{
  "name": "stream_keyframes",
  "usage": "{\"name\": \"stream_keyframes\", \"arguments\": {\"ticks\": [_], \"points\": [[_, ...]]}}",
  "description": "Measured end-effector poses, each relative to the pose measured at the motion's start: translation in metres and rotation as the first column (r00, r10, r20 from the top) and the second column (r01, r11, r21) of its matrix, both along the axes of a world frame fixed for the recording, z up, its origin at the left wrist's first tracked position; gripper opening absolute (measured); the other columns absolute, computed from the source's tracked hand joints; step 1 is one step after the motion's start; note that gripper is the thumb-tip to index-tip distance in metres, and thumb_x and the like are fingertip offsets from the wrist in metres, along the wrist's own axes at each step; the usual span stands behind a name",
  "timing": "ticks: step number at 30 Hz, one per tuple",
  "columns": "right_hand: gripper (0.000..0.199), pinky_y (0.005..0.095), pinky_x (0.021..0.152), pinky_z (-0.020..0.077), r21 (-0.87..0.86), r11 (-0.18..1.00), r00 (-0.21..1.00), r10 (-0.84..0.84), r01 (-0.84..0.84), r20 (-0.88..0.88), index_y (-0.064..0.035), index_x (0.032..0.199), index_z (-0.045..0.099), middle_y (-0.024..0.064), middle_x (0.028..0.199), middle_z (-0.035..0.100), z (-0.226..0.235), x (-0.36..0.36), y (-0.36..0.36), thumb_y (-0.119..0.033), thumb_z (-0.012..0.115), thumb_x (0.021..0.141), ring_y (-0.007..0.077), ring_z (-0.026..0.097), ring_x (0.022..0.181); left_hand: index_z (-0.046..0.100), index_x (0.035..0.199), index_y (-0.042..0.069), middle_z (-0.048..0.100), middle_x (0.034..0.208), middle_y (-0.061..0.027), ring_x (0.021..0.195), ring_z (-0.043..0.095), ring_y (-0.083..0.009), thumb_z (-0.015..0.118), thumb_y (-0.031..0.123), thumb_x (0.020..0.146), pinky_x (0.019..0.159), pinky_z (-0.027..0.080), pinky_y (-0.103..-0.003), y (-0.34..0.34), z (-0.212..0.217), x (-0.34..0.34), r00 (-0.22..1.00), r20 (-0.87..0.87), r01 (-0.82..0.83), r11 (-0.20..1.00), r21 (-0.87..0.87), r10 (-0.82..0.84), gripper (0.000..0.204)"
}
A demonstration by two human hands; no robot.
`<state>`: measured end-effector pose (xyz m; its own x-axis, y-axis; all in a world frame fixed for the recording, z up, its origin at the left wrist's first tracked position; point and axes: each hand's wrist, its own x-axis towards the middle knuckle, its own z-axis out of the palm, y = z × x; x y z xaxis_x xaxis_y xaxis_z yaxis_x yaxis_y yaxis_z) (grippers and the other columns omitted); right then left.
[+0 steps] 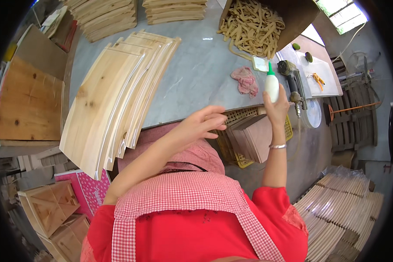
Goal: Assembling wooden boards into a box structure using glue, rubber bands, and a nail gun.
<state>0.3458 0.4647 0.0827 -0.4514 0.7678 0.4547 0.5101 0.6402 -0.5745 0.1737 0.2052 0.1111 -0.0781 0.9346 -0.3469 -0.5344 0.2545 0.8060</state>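
Head view: right hand [277, 108] is closed round a white plastic bottle with a green nozzle [272, 88], over the grey tabletop [196, 65] beside a crumpled pink cloth [245, 81]. Left hand [205, 122] is empty, fingers loosely curled and apart. Fanned pale wooden boards [101, 83] show glossy white edges; judged: coating there largely done, boards not yet pressed together.

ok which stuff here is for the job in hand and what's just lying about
Likely for the job:
- bottle, in the right grip
- fanned boards

Seemingly just lying about, unheld:
- rag
- pliers
- nail gun
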Motion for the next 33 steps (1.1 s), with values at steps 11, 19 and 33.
{"name": "stream_keyframes", "arguments": {"ticks": [11,19,33], "points": [[0.068,0.0513,0.097,0.0469,0.104,0.976,0.876,-0.219,0.192,0.431,-0.0128,0.135,0.054,0.0145,0.125,0.065,-0.039,0.029,0.08,-0.028,0.072,0.072,0.04,0.059,0.113,0.038,0.145,-0.004,0.051,0.14,-0.0242,0.124,0.056,-0.0363,0.057,0.03,0.098,0.096,0.054,-0.046,-0.21,-0.004,-0.015,0.867,0.126,-0.497,0.852,0.165,0.482,0.062],[0.067,0.056,0.097,0.0448,0.28,0.954,0.767,-0.26,0.109,0.587,-0.014,0.138,0.053,0.0124,0.13,0.06,-0.03,0.012,0.091,-0.029,0.069,0.075,0.0393,0.056,0.118,0.037,0.146,-0.002,0.05,0.141,-0.0235,0.125,0.056,-0.0346,0.06,0.029,0.097,0.098,0.054,-0.044,-0.208,-0.021,0.003,0.889,0.16,-0.449,0.885,0.124,0.429,0.062],[0.04,0.0489,0.094,0.0486,-0.109,0.993,0.759,0.032,0.052,0.65,-0.0007,0.125,0.061,0.0256,0.12,0.064,-0.02,-0.038,0.05,-0.013,0.05,0.088,0.0423,0.061,0.11,0.039,0.145,-0.002,0.051,0.14,-0.0222,0.124,0.057,-0.0331,0.066,0.027,0.092,0.097,0.053,-0.044,-0.22,-0.015,0.007,0.865,0.162,-0.497,0.854,0.152,0.474,0.066]]}}
